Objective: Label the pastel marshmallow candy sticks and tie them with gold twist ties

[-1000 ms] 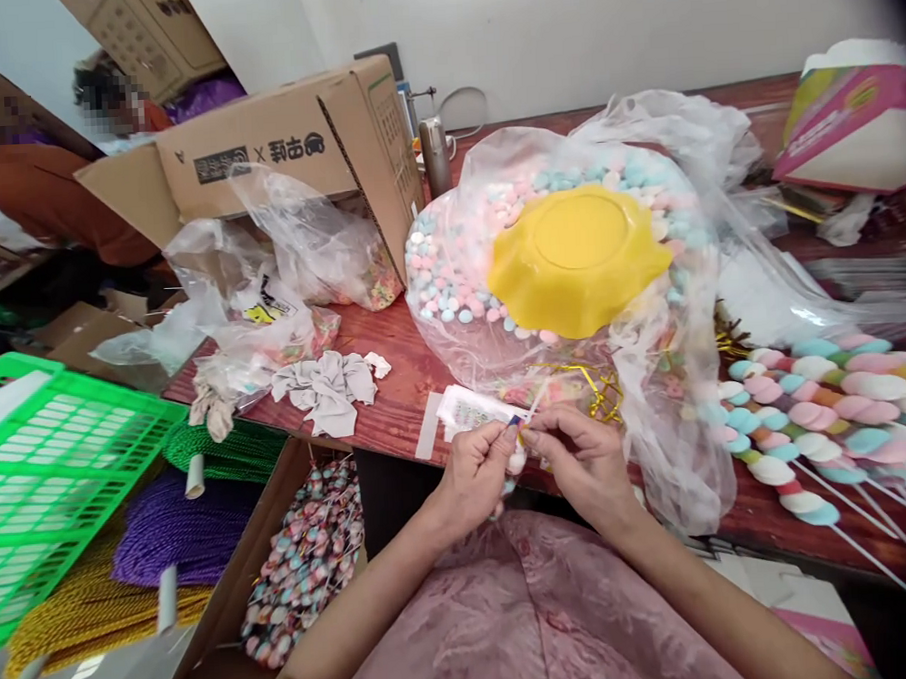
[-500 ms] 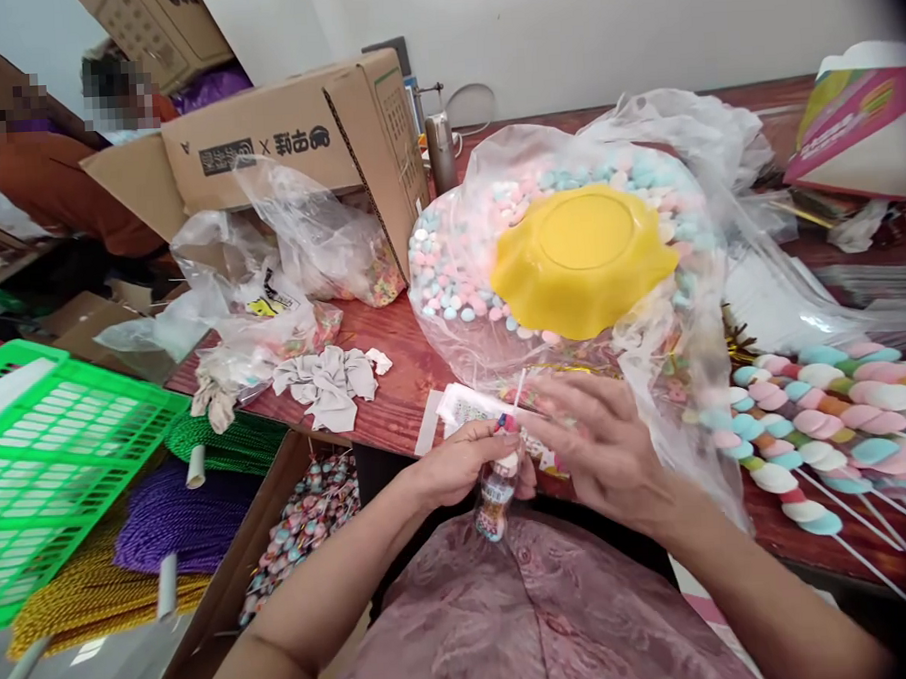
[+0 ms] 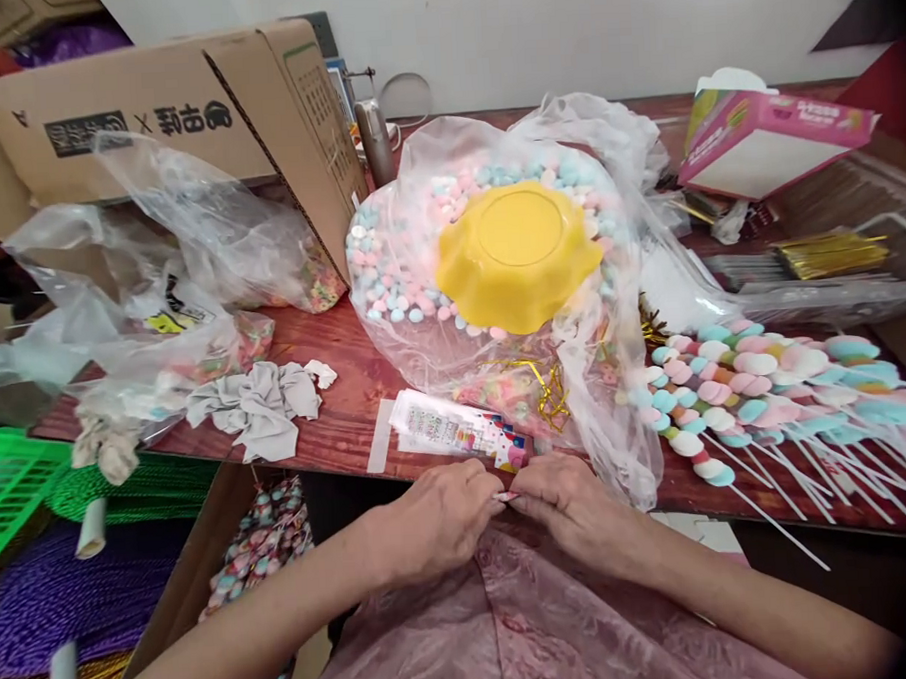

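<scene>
Down at the red wooden table's edge (image 3: 337, 440), left hand (image 3: 431, 521) and right hand (image 3: 572, 504) pinch a small pinkish piece (image 3: 506, 496), perhaps a wrapped candy, beside glossy printed sachets (image 3: 457, 431).

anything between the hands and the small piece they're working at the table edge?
Nothing visible. The left hand and right hand meet fingertip to fingertip on the small pink-white piece just below the table edge. The sticker sheet and candy bag lie behind, apart from the pinch.
</scene>
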Available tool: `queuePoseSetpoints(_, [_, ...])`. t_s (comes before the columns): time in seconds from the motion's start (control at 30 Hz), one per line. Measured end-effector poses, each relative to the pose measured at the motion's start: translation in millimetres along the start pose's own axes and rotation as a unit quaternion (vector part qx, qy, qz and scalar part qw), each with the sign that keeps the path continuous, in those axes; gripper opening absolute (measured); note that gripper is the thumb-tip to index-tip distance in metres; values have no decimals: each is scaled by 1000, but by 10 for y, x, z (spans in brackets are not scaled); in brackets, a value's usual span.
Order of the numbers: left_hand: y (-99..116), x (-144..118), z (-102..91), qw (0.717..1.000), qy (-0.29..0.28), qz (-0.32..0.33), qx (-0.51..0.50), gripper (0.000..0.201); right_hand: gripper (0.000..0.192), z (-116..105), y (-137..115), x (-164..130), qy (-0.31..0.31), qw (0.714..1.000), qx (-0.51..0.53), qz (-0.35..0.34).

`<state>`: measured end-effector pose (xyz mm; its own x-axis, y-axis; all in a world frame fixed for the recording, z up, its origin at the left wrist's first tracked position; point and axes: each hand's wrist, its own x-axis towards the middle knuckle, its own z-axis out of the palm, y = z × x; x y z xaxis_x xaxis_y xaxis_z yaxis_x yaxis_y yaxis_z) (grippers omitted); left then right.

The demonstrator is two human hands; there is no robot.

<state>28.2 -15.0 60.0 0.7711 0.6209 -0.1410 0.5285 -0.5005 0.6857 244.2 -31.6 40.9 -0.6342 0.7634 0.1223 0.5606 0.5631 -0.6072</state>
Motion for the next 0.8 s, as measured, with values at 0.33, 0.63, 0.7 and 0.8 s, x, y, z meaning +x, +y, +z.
queuePoseSetpoints(0.33, [-116,160,-53,854,-107,-179,-477,27,26,-169,-107,105,137,950,-217,-178])
queuePoseSetpoints(0.63, [-106,107,-95,939,27,-90,-332,25,24,-225,17,327,17,986,-138,-91])
queuePoseSetpoints(0.7, [-93,80,-72,968,135,-59,-205,25,25,-343,111,491,-39,993,-103,-31])
queuePoseSetpoints(0.8, [-163,47,-67,956,178,-80,-221,34,28,-577,325,831,-60,980,-174,71])
